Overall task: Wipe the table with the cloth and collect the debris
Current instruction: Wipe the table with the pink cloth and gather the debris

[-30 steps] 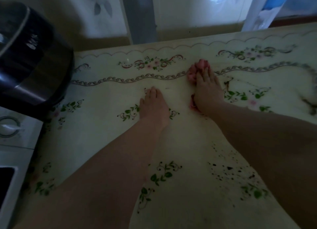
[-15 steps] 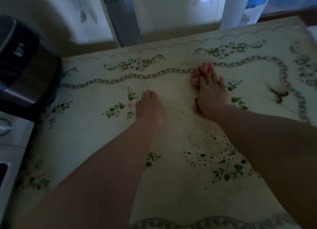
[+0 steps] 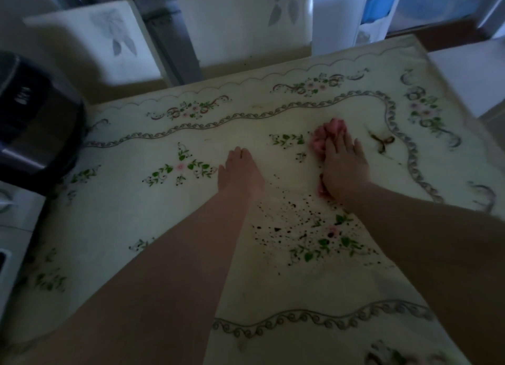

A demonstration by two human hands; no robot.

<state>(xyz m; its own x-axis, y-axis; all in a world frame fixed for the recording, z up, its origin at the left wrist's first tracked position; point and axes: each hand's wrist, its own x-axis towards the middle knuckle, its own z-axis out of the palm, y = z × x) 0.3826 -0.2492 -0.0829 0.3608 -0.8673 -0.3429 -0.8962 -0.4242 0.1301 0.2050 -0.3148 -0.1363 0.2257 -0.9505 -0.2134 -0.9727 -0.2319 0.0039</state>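
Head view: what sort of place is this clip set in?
Most likely a home kitchen or dining area: a floral-covered table, a dark countertop appliance at its left, and white chair backs beyond it.

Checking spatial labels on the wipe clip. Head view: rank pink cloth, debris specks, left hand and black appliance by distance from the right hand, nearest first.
1. pink cloth: pressed under the right hand, touching it.
2. debris specks: just behind its wrist, toward the person.
3. left hand: to its left, palm down.
4. black appliance: far left edge of the view.
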